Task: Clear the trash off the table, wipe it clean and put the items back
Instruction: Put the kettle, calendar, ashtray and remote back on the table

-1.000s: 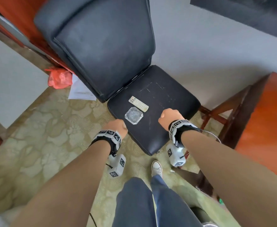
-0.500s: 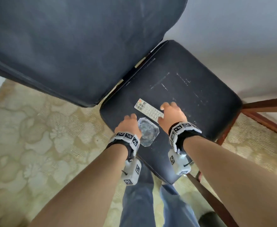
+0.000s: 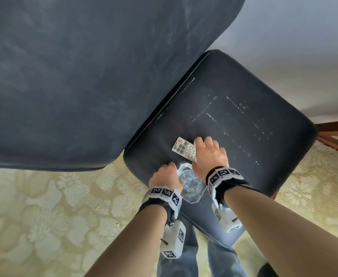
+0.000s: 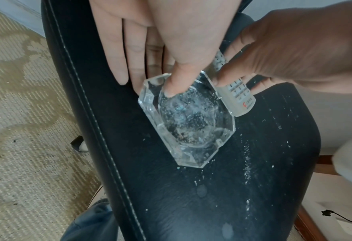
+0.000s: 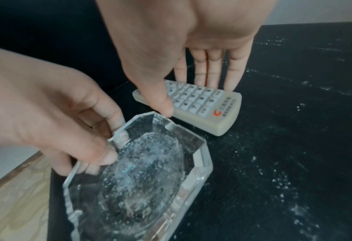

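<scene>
One glass ashtray [image 4: 186,120], eight-sided, clear and ash-flecked, sits on the black chair seat [image 3: 244,124] beside one white remote [image 5: 204,106]. The left hand [image 4: 160,40] pinches the ashtray's rim, thumb inside. The right hand [image 5: 181,40] closes thumb and fingers across the remote.

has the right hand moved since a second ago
Yes. The right hand has moved from the near edge of the chair seat forward onto the remote.

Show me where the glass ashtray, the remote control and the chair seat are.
glass ashtray [image 4: 188,124], left wrist view, its ash-speckled bowl.
remote control [image 5: 202,104], right wrist view, its keypad.
chair seat [image 3: 244,92], head view, bare black cushion.
</scene>
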The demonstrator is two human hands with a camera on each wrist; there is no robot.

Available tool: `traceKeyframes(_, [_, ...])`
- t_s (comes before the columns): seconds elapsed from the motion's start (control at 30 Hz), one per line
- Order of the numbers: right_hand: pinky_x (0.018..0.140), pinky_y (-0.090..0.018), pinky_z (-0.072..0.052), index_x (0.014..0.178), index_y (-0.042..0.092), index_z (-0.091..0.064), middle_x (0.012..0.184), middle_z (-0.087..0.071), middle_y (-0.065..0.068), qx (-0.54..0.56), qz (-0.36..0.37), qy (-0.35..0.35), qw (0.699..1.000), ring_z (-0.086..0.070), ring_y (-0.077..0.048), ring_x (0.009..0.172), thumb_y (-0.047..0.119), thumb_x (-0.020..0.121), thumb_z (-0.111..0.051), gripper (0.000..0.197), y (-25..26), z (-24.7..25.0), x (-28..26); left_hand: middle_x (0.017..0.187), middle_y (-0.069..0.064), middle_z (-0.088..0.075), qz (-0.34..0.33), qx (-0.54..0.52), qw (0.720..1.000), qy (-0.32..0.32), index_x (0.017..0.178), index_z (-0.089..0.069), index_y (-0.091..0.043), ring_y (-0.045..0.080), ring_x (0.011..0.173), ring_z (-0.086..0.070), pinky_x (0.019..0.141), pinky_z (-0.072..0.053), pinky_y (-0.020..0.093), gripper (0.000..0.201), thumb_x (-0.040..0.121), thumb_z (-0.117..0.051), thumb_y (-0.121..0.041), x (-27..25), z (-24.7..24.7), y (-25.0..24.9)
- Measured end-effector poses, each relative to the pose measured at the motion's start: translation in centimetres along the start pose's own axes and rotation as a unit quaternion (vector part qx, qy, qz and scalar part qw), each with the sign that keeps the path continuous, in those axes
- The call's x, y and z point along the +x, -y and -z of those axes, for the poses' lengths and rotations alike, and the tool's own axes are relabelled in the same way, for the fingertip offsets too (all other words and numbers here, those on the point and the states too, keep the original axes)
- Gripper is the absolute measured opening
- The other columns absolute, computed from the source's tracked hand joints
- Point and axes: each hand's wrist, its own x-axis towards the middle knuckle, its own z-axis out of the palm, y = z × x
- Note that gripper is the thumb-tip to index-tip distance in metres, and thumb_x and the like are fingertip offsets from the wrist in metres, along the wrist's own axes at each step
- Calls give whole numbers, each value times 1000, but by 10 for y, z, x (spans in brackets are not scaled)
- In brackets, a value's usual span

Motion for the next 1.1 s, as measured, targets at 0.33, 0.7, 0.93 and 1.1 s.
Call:
traceKeyframes(0.33, [77, -35, -47, 122, 17, -39, 116, -45, -2, 72, -57, 42, 995, -51, -24, 107, 33, 80, -70, 55, -14, 27, -19, 83, -1, -67, 33, -59, 997, 28, 82, -63, -17, 19, 73, -61, 69, -53, 29, 10, 82, -70, -25, -13, 11, 3])
traceKeyframes(0.7, [73, -35, -47, 118, 14, -42, 116, -51, -7, 191, -222, -36, 956, -58, -30, 102, 46, 72, -76, 65, -95, 140, -174, 71, 4, -73, -18, -105, 994, 37, 66, -69, -10, 24, 69, -72, 64, -62, 34, 19, 64, -72, -29, -130, 96, -63])
traceKeyframes(0.93, [79, -39, -52, 116, 16, -46, 112, -54, -4, 267, -296, -154, 904, -59, -28, 97, 52, 69, -73, 64, -148, 182, -330, 64, 3, -72, -144, -117, 983, 9, 67, -68, -12, 20, 58, -73, 60, -62, 32, 4, 70, -68, -14, -275, 115, -156])
traceKeyframes(1.1, [81, -39, -51, 118, 15, -48, 111, -55, -5, 301, -352, -213, 860, -59, -29, 99, 56, 70, -71, 67, -177, 156, -469, 67, 4, -71, -205, -96, 974, 17, 71, -71, -7, 19, 61, -69, 55, -56, 26, 17, 62, -72, -22, -377, 73, -192])
